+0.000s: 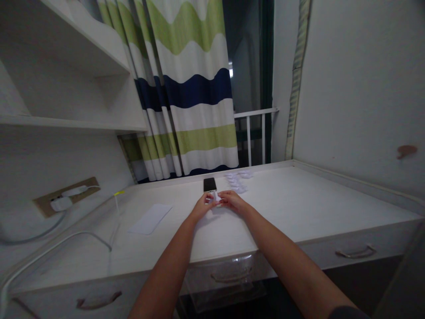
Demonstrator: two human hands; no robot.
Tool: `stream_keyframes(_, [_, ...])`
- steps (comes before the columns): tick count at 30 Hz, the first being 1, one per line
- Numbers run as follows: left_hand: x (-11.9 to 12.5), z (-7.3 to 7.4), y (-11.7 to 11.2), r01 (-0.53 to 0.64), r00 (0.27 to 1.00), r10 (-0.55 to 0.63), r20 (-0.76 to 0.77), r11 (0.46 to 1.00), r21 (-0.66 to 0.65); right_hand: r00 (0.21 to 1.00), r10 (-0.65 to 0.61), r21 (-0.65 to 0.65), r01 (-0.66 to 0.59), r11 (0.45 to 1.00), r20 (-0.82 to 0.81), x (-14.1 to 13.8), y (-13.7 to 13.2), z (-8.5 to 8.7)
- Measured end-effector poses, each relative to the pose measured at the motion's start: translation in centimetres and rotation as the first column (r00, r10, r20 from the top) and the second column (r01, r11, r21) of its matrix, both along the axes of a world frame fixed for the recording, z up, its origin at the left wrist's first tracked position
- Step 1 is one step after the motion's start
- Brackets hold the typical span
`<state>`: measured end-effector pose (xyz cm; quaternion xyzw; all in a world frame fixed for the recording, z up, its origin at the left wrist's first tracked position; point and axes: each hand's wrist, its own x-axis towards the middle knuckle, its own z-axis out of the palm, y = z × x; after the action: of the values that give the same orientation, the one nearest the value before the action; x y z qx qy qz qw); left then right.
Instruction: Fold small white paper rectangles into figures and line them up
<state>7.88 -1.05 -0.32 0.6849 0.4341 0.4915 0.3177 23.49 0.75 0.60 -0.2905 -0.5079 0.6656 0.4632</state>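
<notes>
A: What's behind the worktop (315,208)?

B: A long curtain (189,93) in wide white, lime-green and navy bands, hanging across most of a dark-framed window (266,66).

A: Anything past it?

B: A white railing (255,133) and one small bright patch of light (230,69). The room itself is dim.

A: And the sides?

B: White built-in shelves (66,88) on the left, above a brown socket panel (66,197). On the right, a plain white wall (358,79) with a brown mark (407,151) and a worn strip (297,79) down its edge.

A: Below the top?

B: Drawers with curved handles (356,252).
</notes>
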Motion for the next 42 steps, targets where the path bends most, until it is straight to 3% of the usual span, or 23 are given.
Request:
stream_keyframes(6, [0.2, 0.4, -0.5, 0.025, 0.999, -0.024, 0.042, 0.999, -0.032, 0.993, -0.036, 0.061, 0.03, 0.998, 0.113, -0.1, 0.0, 0.0])
stream_keyframes(12, [0.1, 0.7, -0.4, -0.087, 0.993, 0.084, 0.077, 0.996, 0.036, 0.993, -0.025, 0.086, 0.015, 0.996, 0.118, 0.0, 0.1, -0.2])
stream_keyframes(19, [-0.1, 0.7, 0.0, -0.163, 0.975, 0.171, 0.142, 0.985, -0.06, 0.988, -0.092, 0.106, 0.078, 0.991, 0.127, -0.1, 0.4, -0.4])
stream_keyframes(23, [-0.3, 0.7, 0.0, -0.199, 0.962, 0.209, 0.174, 0.977, -0.073, 0.988, -0.065, 0.125, 0.047, 0.991, 0.14, -0.2, 0.5, -0.7])
stream_keyframes(33, [-0.6, 0.5, 0.2, -0.028, 0.936, 0.105, 0.336, 0.973, -0.229, 0.977, -0.172, 0.273, 0.133, 0.953, 0.126, 0.0, 0.8, -0.7])
stream_keyframes(37, [-0.6, 0.3, 0.4, -0.041, 0.934, 0.126, 0.334, 0.967, -0.25, 0.965, -0.214, 0.335, 0.154, 0.93, 0.151, 0.1, 1.0, -0.6])
stream_keyframes(42, [-0.4, 0.6, 0.2, -0.067, 0.911, 0.171, 0.376, 0.96, -0.272, 0.954, -0.224, 0.323, 0.151, 0.934, 0.201, 0.0, 1.1, -0.7])
